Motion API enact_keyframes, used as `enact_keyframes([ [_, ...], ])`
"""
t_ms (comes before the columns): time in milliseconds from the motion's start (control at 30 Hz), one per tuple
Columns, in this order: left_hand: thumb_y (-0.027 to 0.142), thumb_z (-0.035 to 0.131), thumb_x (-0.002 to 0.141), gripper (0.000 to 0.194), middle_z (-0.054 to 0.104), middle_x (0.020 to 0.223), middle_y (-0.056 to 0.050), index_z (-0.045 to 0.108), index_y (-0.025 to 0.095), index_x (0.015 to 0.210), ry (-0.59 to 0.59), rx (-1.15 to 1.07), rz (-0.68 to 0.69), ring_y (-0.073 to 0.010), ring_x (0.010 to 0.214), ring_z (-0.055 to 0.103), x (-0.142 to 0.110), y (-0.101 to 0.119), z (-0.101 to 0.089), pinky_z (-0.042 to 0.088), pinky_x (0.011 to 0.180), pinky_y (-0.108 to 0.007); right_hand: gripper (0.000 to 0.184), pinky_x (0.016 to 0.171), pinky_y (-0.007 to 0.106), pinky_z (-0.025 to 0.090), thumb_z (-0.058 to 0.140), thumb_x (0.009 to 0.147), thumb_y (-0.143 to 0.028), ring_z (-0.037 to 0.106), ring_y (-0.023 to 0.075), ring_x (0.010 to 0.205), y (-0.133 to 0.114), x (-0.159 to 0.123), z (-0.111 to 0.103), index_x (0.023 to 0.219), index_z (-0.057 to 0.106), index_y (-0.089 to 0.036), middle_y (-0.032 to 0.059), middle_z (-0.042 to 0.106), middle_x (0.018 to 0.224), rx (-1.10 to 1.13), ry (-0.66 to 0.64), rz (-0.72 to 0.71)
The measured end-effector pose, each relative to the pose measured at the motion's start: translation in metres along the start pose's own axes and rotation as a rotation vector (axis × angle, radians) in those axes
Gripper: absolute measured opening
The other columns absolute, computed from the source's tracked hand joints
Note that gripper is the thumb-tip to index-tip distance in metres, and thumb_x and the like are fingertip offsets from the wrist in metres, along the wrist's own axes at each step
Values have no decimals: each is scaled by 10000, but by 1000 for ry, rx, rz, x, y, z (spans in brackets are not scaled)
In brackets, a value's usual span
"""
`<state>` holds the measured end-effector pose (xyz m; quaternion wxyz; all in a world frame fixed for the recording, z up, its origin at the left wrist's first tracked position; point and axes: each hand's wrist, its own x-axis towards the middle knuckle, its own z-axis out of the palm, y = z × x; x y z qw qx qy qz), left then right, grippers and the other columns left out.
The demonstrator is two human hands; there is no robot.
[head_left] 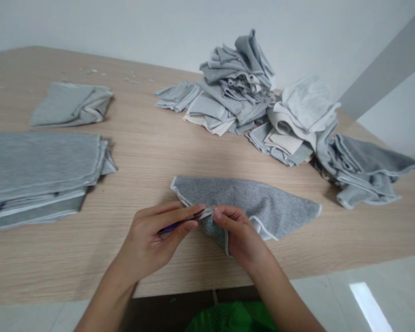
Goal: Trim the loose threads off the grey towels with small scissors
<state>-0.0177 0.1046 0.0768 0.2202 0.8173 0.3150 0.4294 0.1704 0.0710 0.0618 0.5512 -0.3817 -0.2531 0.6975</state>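
Observation:
Near the front of the table, my left hand [154,235] is closed around small thread snips [170,227] with a blue handle, their metal blades pointing right. The blade tips meet the white-stitched edge of a grey cloth [242,191]. My right hand [240,235] pinches that edge between thumb and fingertips, right beside the tips. Part of the cloth hangs down between my hands, while the rest lies loosely folded on the table behind them. The fingers hide most of the handle and the exact spot at the tips.
A stack of folded grey cloths [41,161] lies on the left of the table [141,152], with one folded cloth [69,103] behind it. Heaped grey cloths [231,92] stand at the back, more piles [300,115] and loose cloths [366,161] to the right. Lint scraps [91,71] lie at back left.

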Motion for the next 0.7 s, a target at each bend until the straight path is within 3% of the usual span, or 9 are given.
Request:
enact_keyframes([
  [333,215,675,906,309,789,965,54,711,363,1175,-27,-25,-50,-98,786,739,-3,1,-2,565,672,-165,244,760,277,406,875,692,-424,556,125,687,2,-1,-4,709,771,-203,-16,676,711,-14,-72,6],
  [700,205,675,904,305,798,982,75,720,386,1145,33,-63,-132,-106,812,748,-8,1,-5,578,681,-179,217,739,275,382,845,735,-419,529,135,706,4,-3,-5,715,768,-216,-17,630,700,-56,-85,-30],
])
